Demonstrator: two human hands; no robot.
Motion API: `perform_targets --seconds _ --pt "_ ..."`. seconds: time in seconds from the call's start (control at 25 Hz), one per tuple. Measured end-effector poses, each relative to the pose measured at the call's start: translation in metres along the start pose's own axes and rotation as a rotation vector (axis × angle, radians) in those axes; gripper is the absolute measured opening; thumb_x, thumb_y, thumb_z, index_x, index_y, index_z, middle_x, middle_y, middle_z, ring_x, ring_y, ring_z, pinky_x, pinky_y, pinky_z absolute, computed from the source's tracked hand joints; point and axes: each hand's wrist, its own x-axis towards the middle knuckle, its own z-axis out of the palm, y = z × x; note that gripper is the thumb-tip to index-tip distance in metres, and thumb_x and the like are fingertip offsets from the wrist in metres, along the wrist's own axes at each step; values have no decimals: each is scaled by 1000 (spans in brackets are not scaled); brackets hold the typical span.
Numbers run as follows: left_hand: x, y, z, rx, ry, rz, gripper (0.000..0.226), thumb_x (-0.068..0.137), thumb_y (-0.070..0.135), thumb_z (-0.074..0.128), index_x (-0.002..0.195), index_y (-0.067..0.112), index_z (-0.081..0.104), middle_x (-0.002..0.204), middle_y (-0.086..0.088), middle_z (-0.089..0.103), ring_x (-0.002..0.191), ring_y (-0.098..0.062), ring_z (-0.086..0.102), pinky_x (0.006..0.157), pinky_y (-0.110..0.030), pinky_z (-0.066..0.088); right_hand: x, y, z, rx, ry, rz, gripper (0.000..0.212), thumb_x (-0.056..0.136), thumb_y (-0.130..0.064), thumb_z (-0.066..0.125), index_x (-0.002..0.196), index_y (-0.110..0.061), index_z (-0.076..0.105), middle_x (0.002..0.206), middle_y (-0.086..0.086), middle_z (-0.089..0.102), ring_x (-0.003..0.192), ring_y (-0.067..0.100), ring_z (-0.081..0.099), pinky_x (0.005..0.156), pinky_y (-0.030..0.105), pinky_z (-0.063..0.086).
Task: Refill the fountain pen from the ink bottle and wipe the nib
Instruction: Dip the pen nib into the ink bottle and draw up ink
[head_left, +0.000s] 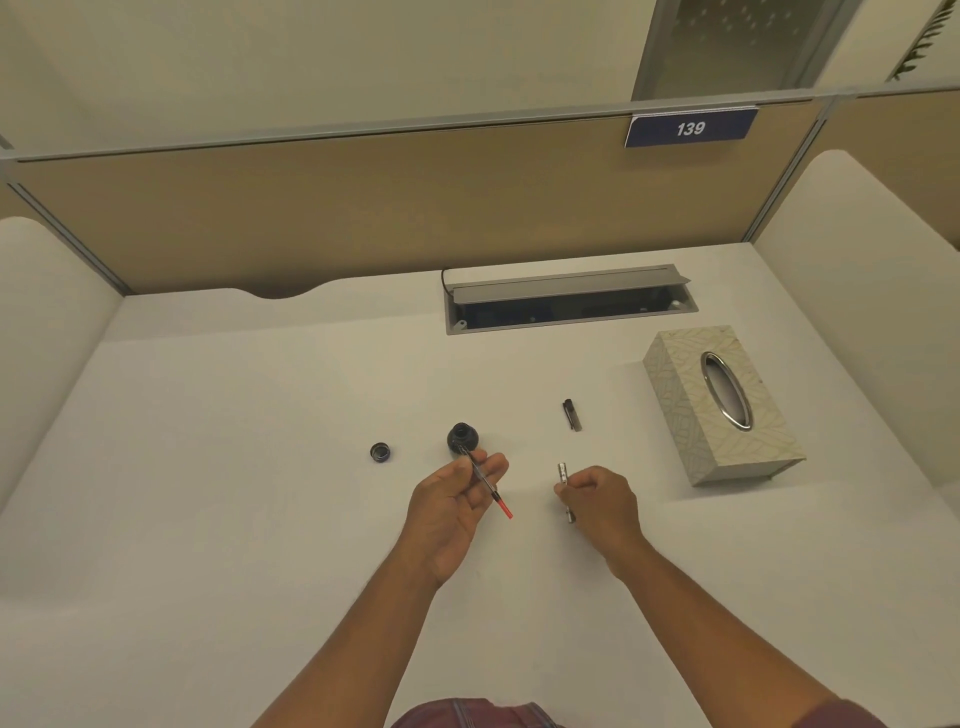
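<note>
White worktop (260, 467) noted. One ink bottle (462, 437) stands open on it; one bottle lid (380, 452) lies apart to its left. One pen section (487, 484), red at its rear end, is pinched in the left hand (452, 512), fingers loosely curled, its tip at the bottle mouth. One silver barrel (562, 472) is gripped in the curled right hand (605, 504). One dark pen cap (571, 414) and one tissue box (680, 395) are seen beyond. One blue sign (691, 128) is read as "139".
</note>
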Motion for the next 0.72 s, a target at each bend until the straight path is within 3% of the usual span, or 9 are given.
perform_targets --seconds 0.2,0.32,0.48,0.72 --pt "7 -5 -2 15 -7 -34 28 113 13 44 120 1 69 121 -21 80 113 -28 79 102 -42 54 25 -1 5 -233 123 -111 10 91 -16 72 87 -6 71 78 -3 67 78 20 61 59 19 41" --pt "11 -7 -2 24 -8 -48 28 113 13 44 121 0 68 121 -21 80 112 -27 80 100 -41 55 31 1 11 -302 151 -141 12 90 -14 71 81 -6 69 79 4 70 75 22 60 63 30 45" --pt "15 -9 -2 22 -14 -64 29 113 13 43 122 -1 67 122 -22 79 112 -28 79 99 -40 55 32 2 14 -392 160 -139 12 90 -16 72 82 -7 69 82 7 71 73 22 59 61 30 41" --pt "18 -9 -2 19 -16 -75 28 113 13 45 120 -1 68 124 -23 78 113 -29 79 99 -41 55 28 2 13 -413 168 -155 19 93 -27 72 95 -9 65 99 4 64 88 23 60 70 28 40"
